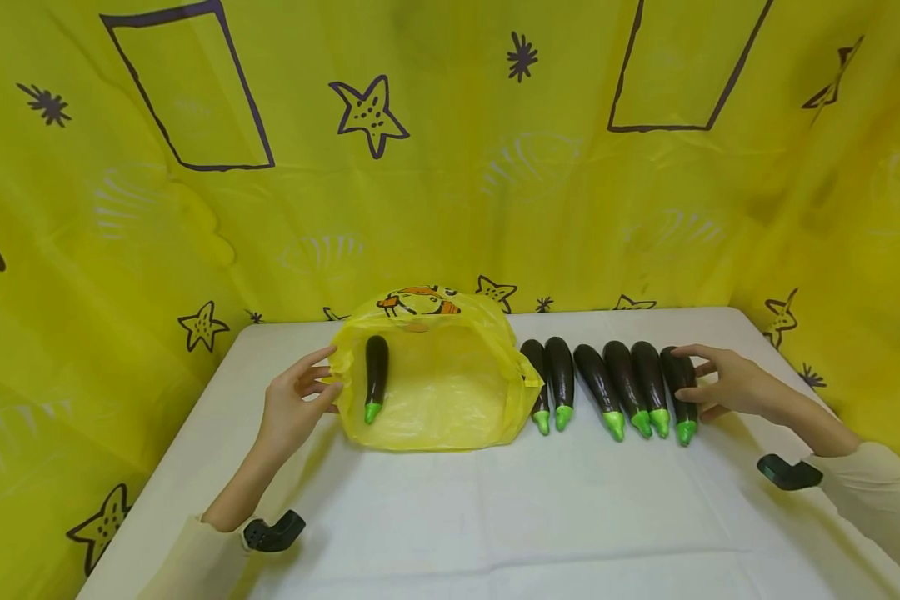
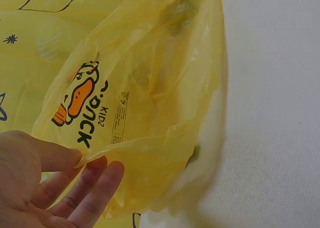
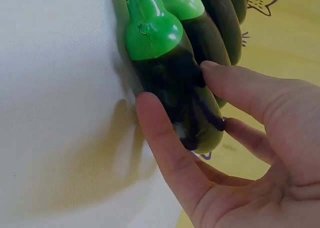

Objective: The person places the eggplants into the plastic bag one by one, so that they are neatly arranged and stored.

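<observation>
A yellow plastic bag (image 1: 435,417) with a duck print lies with its mouth toward me, and one dark eggplant (image 1: 377,371) with a green stem end shows inside it. My left hand (image 1: 292,404) pinches the bag's rim at its left side, thumb against fingers in the left wrist view. At the right end of a row, my right hand (image 1: 727,383) has its thumb and fingers around the outermost eggplant (image 3: 170,87). That eggplant lies on the table, its bright green end toward me.
Several more eggplants (image 1: 622,379) lie side by side between the bag and my right hand; the leftmost is partly hidden behind the bag's edge. A white-covered table (image 1: 435,517) bears everything. Yellow printed curtains (image 1: 435,208) hang behind and at both sides.
</observation>
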A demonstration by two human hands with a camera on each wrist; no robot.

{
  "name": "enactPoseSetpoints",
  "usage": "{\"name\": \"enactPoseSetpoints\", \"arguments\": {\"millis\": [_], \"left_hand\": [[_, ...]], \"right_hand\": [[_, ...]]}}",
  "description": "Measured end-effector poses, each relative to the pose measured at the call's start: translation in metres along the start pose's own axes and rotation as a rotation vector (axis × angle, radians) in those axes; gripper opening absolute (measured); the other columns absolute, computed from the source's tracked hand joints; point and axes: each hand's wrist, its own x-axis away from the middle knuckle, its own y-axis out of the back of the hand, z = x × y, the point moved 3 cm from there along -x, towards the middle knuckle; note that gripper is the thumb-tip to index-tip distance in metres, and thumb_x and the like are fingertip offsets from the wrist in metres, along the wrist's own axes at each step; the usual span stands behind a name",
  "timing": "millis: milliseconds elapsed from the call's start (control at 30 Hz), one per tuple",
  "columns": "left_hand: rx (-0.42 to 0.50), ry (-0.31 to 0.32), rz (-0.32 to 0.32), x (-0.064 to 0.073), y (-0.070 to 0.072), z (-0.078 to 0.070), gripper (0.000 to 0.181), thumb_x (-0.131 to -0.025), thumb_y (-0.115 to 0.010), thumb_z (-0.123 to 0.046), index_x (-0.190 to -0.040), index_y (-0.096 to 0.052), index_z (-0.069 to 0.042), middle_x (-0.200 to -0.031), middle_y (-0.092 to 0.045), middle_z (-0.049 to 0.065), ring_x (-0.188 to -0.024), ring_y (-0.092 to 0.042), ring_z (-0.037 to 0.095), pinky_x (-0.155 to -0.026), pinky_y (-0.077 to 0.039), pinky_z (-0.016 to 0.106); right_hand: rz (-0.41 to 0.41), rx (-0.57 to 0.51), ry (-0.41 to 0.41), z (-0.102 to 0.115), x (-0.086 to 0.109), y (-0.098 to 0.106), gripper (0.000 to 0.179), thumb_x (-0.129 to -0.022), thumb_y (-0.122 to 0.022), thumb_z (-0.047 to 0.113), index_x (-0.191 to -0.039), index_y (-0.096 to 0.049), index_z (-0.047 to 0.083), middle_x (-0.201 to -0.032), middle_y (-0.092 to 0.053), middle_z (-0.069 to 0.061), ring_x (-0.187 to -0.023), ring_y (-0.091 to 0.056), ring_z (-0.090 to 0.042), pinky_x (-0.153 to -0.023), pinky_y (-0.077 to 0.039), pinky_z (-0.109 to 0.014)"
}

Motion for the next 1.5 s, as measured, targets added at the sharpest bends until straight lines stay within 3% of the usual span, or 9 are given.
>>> {"name": "enactPoseSetpoints", "arguments": {"millis": [367,767,1000,1233,1500], "left_hand": [[-0.013,0.005,0.011,0.001,0.000,0.000,0.053,-0.091,-0.072,0.008,-0.141,-0.061,-0.005,-0.112,-0.070,0.025,-0.080,-0.073,0.019,-0.064,-0.065,0.044],[-0.019,0.005,0.004,0.001,0.002,0.000,0.053,-0.090,-0.072,0.010,-0.141,-0.061,-0.004,-0.113,-0.069,0.025,-0.080,-0.072,0.018,-0.064,-0.065,0.044],[-0.016,-0.001,0.004,0.000,0.002,0.000,0.051,-0.091,-0.071,0.009,-0.140,-0.062,-0.004,-0.113,-0.069,0.026,-0.080,-0.072,0.017,-0.063,-0.065,0.041],[-0.014,-0.004,-0.002,0.001,0.002,0.001,0.050,-0.090,-0.071,0.010,-0.137,-0.063,-0.003,-0.112,-0.068,0.025,-0.082,-0.074,0.029,-0.063,-0.065,0.043],[-0.010,-0.019,-0.003,0.002,0.002,0.000,0.049,-0.089,-0.071,0.012,-0.136,-0.064,-0.003,-0.111,-0.068,0.025,-0.081,-0.074,0.029,-0.061,-0.065,0.040]], "right_hand": [[-0.018,0.020,0.043,0.003,0.003,0.004,0.082,-0.094,-0.074,0.009,-0.155,-0.024,-0.009,-0.139,-0.031,-0.054,-0.081,-0.074,-0.029,-0.069,-0.066,-0.040],[-0.096,0.093,0.107,0.025,0.006,0.017,0.078,-0.094,-0.075,0.008,-0.155,-0.029,-0.005,-0.140,-0.034,-0.051,-0.077,-0.075,-0.027,-0.067,-0.066,-0.040],[-0.112,0.054,0.116,0.033,0.006,0.020,0.079,-0.093,-0.075,0.003,-0.155,-0.027,-0.005,-0.141,-0.033,-0.051,-0.088,-0.073,-0.036,-0.068,-0.066,-0.041],[-0.126,0.037,0.138,0.038,0.006,0.023,0.079,-0.094,-0.073,0.001,-0.156,-0.025,-0.005,-0.142,-0.033,-0.049,-0.088,-0.074,-0.031,-0.068,-0.066,-0.040],[-0.125,0.022,0.151,0.042,0.008,0.022,0.078,-0.094,-0.072,0.001,-0.156,-0.025,-0.005,-0.142,-0.033,-0.048,-0.089,-0.074,-0.030,-0.069,-0.066,-0.041]]}}
